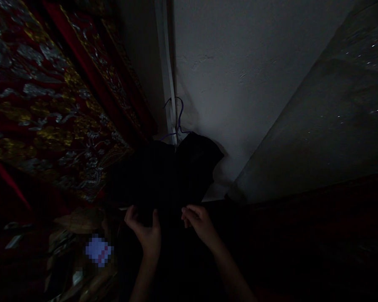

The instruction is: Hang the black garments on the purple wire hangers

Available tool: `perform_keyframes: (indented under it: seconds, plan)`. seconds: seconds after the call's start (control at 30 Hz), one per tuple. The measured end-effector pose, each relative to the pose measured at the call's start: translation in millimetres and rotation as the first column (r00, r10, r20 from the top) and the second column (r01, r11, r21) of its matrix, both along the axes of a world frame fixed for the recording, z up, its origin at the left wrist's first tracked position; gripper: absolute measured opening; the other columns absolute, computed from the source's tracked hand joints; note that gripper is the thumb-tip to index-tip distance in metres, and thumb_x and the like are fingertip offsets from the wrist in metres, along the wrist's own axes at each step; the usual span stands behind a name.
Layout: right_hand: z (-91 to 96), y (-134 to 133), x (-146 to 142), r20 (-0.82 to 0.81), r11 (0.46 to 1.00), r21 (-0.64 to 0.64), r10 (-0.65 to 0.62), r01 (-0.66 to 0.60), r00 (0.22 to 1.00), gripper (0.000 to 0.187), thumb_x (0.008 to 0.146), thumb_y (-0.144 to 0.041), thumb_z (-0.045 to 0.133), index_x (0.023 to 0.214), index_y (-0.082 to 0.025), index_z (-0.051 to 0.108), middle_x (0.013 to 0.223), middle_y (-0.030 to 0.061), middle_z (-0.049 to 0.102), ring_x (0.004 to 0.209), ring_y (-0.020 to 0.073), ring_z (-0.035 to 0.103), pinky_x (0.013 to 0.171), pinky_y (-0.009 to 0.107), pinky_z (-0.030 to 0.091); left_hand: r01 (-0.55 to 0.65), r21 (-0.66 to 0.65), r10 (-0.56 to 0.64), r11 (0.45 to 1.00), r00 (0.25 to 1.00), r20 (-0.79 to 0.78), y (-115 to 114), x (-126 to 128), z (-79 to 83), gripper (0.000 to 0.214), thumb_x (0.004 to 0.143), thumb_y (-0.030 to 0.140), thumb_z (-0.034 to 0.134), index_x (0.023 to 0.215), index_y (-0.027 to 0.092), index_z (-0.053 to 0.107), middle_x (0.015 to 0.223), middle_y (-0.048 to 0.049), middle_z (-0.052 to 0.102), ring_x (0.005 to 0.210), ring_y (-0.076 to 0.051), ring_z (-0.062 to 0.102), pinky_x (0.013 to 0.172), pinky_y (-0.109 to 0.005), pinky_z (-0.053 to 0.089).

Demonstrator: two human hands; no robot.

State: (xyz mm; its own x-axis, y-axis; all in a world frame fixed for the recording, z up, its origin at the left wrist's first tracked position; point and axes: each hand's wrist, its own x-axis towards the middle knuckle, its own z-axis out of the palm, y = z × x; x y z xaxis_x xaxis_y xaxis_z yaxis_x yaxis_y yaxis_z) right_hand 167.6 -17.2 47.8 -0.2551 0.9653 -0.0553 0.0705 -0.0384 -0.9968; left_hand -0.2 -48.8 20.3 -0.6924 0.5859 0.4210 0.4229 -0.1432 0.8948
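Observation:
A black garment, perhaps a short-sleeved top, hangs on a thin purple hanger in front of me. The hanger's hook is at a pale strip running down the wall. My left hand is in front of the garment's lower left, thumb held apart from the curled fingers, nothing visible between them. On the right, my right hand has its thumb and fingers drawn together against the black cloth. Whatever is in that pinch is lost in the dark. The garment's lower edge cannot be made out.
Red cloth with gold and silver decoration covers the left side. A whitish wall stands behind the garment, with a grey slanted surface to the right. Blurred clutter, including a pixelated bluish patch, lies at lower left.

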Motion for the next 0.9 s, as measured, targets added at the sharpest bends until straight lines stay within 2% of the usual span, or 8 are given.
perform_keyframes:
  seconds: [0.07,0.13,0.23,0.37,0.6,0.7,0.77,0.9]
  plan:
    - [-0.6,-1,2,0.002,0.999,-0.033,0.016,-0.016,1.0,0.051,0.088,-0.062,0.055,0.064,-0.018,0.062,0.049,-0.0016,0.052,0.047,0.0117,0.05,0.052,0.024,0.035,0.031,0.078,-0.016,0.996,0.982,-0.186,-1,13,-2.3,0.071,0.076,0.033,0.076,0.137,0.02,0.043,0.138,-0.0149,0.046,0.131,-0.03,0.046,0.11,-0.049,0.039]
    - [-0.9,-3,1,0.017,0.998,-0.054,0.046,-0.045,0.999,0.051,0.087,-0.062,0.056,0.063,-0.018,0.061,0.045,-0.0035,0.048,0.042,0.0104,0.045,0.048,0.024,0.032,0.252,0.0,-0.242,0.968,0.931,-0.275,-2,28,-6.7,0.055,0.083,0.026,0.068,0.134,0.02,0.047,0.131,-0.014,0.054,0.123,-0.027,0.054,0.104,-0.045,0.045]
    - [-2.3,-5,-3,0.035,0.994,-0.08,0.078,-0.075,0.996,0.05,0.087,-0.062,0.055,0.063,-0.018,0.062,0.041,-0.0058,0.042,0.037,0.009,0.038,0.043,0.023,0.027,0.47,-0.109,-0.482,0.876,0.838,-0.255,1,41,-10.8,0.033,0.088,0.02,0.056,0.121,0.019,0.055,0.111,-0.0101,0.066,0.101,-0.022,0.066,0.086,-0.035,0.053]
    - [8.0,-1,-8,-0.053,0.993,-0.102,0.047,-0.052,0.997,0.048,0.086,-0.058,0.054,0.061,-0.017,0.062,0.04,-0.0036,0.047,0.037,0.0086,0.04,0.044,0.023,0.032,0.546,-0.081,-0.55,0.834,0.808,-0.213,14,39,-7.7,0.007,0.089,0.02,0.054,0.085,0.019,0.06,0.076,-0.0007,0.063,0.071,-0.015,0.062,0.066,-0.025,0.049]
    - [140.8,49,8,-0.324,0.958,0.151,-0.185,0.244,0.928,0.033,0.08,-0.045,0.059,0.06,-0.019,0.058,0.041,-0.0046,0.048,0.034,0.0069,0.04,0.039,0.02,0.023,0.548,-0.191,-0.564,0.814,0.825,-0.038,12,33,-25.0,0.013,0.085,0.027,0.065,0.074,0.018,0.064,0.071,-0.0012,0.065,0.069,-0.017,0.063,0.065,-0.026,0.047]
    - [172.0,56,13,-0.211,0.94,0.319,-0.053,0.12,0.976,0.034,0.084,-0.04,0.059,0.057,-0.019,0.058,0.044,-0.0044,0.049,0.037,0.0067,0.043,0.042,0.021,0.029,0.51,-0.174,-0.512,0.842,0.858,0.037,4,35,-17.9,0.016,0.085,0.031,0.068,0.074,0.019,0.067,0.074,-0.0025,0.067,0.072,-0.018,0.063,0.067,-0.027,0.048]
    - [153.8,50,9,-0.078,0.957,0.289,0.026,-0.002,0.997,0.037,0.086,-0.043,0.059,0.057,-0.019,0.059,0.045,-0.0036,0.051,0.04,0.0078,0.045,0.046,0.022,0.033,0.502,-0.126,-0.499,0.856,0.865,0.055,1,36,-4.6,0.014,0.084,0.031,0.068,0.077,0.019,0.071,0.078,-0.0035,0.068,0.077,-0.02,0.064,0.071,-0.029,0.05]
    - [58.8,22,-5,0.159,0.995,0.08,0.049,-0.062,0.986,0.046,0.085,-0.057,0.06,0.059,-0.019,0.055,0.051,-0.0016,0.054,0.05,0.0111,0.05,0.051,0.024,0.036,0.53,-0.065,-0.524,0.846,0.847,0.088,1,37,19.7,0.013,0.086,0.028,0.065,0.086,0.019,0.074,0.083,-0.0042,0.069,0.08,-0.02,0.065,0.075,-0.029,0.051]
